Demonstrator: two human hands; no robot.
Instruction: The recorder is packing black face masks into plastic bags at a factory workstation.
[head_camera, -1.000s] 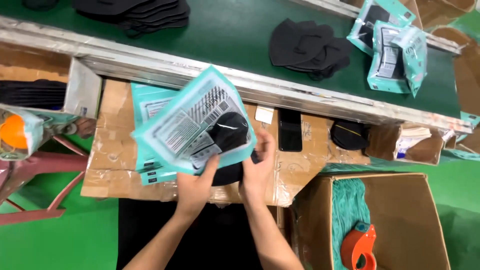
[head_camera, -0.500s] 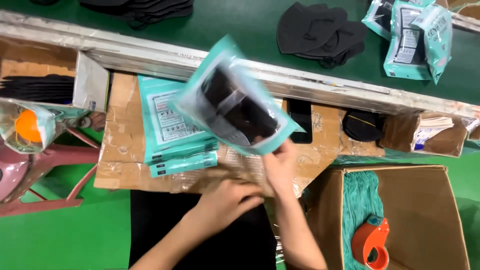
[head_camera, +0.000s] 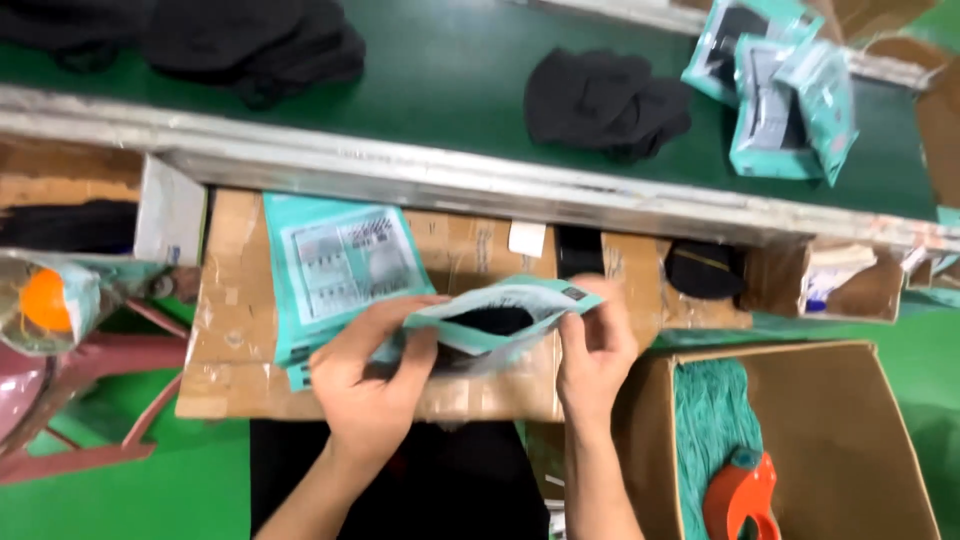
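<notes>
While held open, teal pouch (head_camera: 500, 318)

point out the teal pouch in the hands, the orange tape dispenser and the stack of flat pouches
teal pouch (head_camera: 500, 305): head view, upper lip of its open mouth
orange tape dispenser (head_camera: 738, 497): head view, its orange body
stack of flat teal pouches (head_camera: 335, 265): head view, printed face of the top pouch

A teal plastic pouch (head_camera: 500, 320) is held flat above the cardboard worktop, its mouth pulled open toward the camera. Its rim shows pale on the inside, and a dark item, probably black fabric, sits within the opening. The left hand (head_camera: 368, 385) pinches the near left edge of the mouth; the right hand (head_camera: 597, 350) grips the right corner. The pouch lies roughly level, tilted slightly up at the right.
</notes>
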